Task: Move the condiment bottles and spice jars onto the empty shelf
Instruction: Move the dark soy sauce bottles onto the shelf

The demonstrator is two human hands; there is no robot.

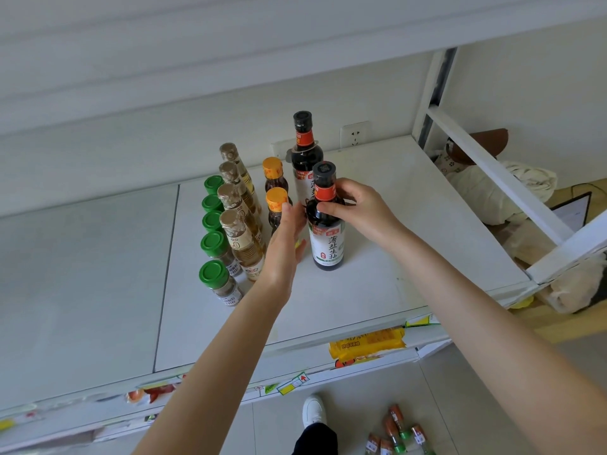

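Observation:
On the white shelf (394,224) stand rows of bottles. A dark soy sauce bottle (326,238) with a black cap stands upright at the front. My right hand (358,208) grips its neck and shoulder. My left hand (285,244) lies flat against the bottle's left side, fingers apart. A second soy sauce bottle (303,152) stands behind it. To the left are two small orange-capped bottles (275,198), several pale vinegar bottles (238,224) and a row of green-capped spice jars (216,277).
A white upright and crossbar of the shelf frame (486,165) close off the right side. A lower shelf holds a yellow packet (364,344). Several spice jars (399,431) lie on the floor beside my white shoe (313,410). Cloth bundles (492,192) sit beyond the frame.

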